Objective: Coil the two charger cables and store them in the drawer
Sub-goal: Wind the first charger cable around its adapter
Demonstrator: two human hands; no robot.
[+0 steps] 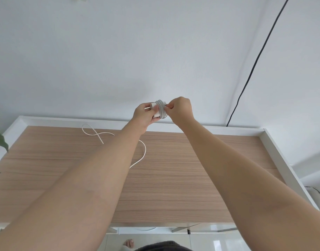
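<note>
Above the far edge of a wood-grain surface [173, 178] with a white raised rim, a person's two hands meet. The left hand [146, 115] grips a white charger block [154, 109] wound with grey cable [161, 109]; the right hand [180, 110] pinches the coil's end. A second thin white cable [101, 134] lies loose on the surface, far left. A black cord [255, 62] runs down the wall at right.

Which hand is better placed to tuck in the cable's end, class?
Probably the right hand: its fingers already pinch at the coiled cable, while the left hand grips the white charger block.
</note>
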